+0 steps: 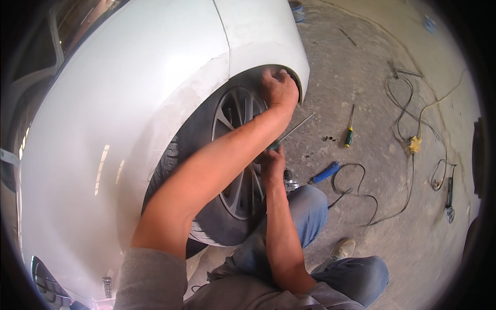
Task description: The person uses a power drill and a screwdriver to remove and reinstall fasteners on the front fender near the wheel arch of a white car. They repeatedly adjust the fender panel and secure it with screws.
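Observation:
My left hand (280, 90) reaches across the tyre (175, 191) and up to the rim of the wheel arch (301, 85) of a white car (155, 67). Its fingers are bent inward under the arch; what they grip, if anything, is too dark to make out. Lower down, beside the spoked wheel (237, 194), my right hand (272, 166) is closed around a screwdriver (295, 128). The screwdriver's dark green handle is mostly covered by my fingers, and its long shaft points up and to the right, away from the wheel.
On the concrete floor lie a green-handled screwdriver (349, 137), several small dark pieces (329, 138) and a corded blue power tool (326, 173). Further right are a yellow star-shaped power socket (415, 144), looping cables and a black tool (449, 200). A can (296, 11) stands beyond the car.

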A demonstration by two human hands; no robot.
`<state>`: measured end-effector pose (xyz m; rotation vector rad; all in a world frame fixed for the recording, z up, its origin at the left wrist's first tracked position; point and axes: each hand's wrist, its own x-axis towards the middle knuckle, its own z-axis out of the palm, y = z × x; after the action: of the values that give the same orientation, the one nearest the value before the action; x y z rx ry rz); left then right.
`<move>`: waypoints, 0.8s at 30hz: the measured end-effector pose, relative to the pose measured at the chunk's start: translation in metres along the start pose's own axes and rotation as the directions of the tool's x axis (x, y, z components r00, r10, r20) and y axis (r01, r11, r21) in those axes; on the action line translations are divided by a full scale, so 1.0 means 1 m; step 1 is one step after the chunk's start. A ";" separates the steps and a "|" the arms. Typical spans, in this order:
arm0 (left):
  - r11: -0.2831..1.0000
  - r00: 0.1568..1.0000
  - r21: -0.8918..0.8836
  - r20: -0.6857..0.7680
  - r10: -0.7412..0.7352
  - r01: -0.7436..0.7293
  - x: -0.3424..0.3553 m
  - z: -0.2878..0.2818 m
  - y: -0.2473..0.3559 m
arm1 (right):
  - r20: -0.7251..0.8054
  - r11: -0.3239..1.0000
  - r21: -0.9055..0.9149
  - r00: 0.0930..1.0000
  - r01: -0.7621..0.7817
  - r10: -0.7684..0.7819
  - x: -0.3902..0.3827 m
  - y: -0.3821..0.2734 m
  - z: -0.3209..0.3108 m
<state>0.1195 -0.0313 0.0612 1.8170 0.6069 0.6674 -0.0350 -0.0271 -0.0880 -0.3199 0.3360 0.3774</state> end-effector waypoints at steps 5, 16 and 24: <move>0.992 0.999 -0.123 -0.045 -0.024 0.018 -0.009 0.006 -0.011 | -0.024 0.999 -0.040 1.000 0.017 -0.018 0.001 -0.003 -0.004; 0.921 0.947 -0.287 0.259 -0.191 0.264 -0.004 0.001 -0.010 | -0.030 0.951 -0.281 0.990 0.125 -0.139 -0.021 -0.026 0.001; 0.972 0.961 0.074 0.152 -0.230 0.221 -0.016 0.011 -0.022 | 0.095 0.808 -0.562 0.984 0.179 -0.152 -0.039 -0.047 0.032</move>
<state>0.1135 -0.0425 0.0349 1.7987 0.7184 0.3505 -0.0421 -0.0685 -0.0337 -0.9255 0.1383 0.3051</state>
